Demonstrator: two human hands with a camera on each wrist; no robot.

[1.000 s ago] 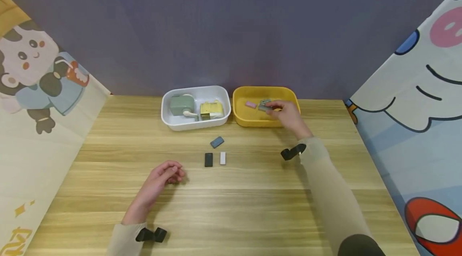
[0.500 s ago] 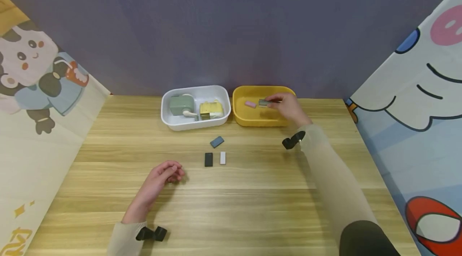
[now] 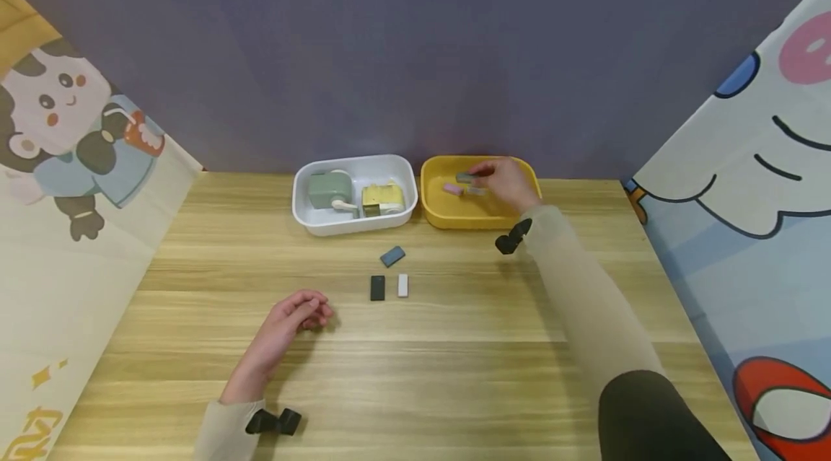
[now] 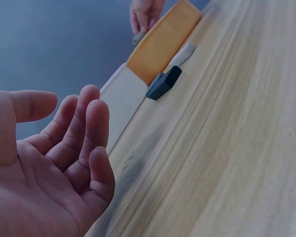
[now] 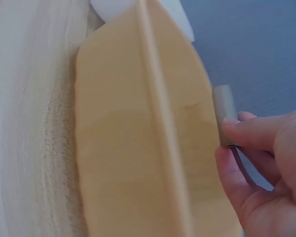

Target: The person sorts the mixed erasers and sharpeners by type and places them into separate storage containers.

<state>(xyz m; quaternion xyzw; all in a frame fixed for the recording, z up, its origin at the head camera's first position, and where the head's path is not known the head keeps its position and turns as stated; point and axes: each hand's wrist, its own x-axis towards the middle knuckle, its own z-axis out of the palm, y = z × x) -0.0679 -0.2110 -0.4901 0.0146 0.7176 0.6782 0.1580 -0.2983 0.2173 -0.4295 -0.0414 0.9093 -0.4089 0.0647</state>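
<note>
My right hand [image 3: 503,182] hovers over the yellow tray [image 3: 433,205] at the back of the table and pinches a small grey block [image 3: 464,177] between thumb and fingertips. In the right wrist view the grey block [image 5: 224,111] sticks out above the yellow tray [image 5: 138,148], held by my right hand [image 5: 256,163]. A pink piece [image 3: 452,190] and another small grey piece [image 3: 477,191] lie inside the tray. My left hand [image 3: 292,320] rests on the wooden table [image 3: 454,374] with fingers loosely curled and holds nothing; the left wrist view shows its empty palm [image 4: 44,168].
A white tray [image 3: 305,219] left of the yellow one holds a green device [image 3: 324,190] and a yellow device [image 3: 381,196]. Three small blocks lie mid-table: blue [image 3: 392,256], black [image 3: 377,288], white [image 3: 402,285]. Cartoon-printed panels stand at both sides.
My right hand has lifted the grey block off the yellow tray's floor and carried it left and toward the back. The left hand has stayed still.
</note>
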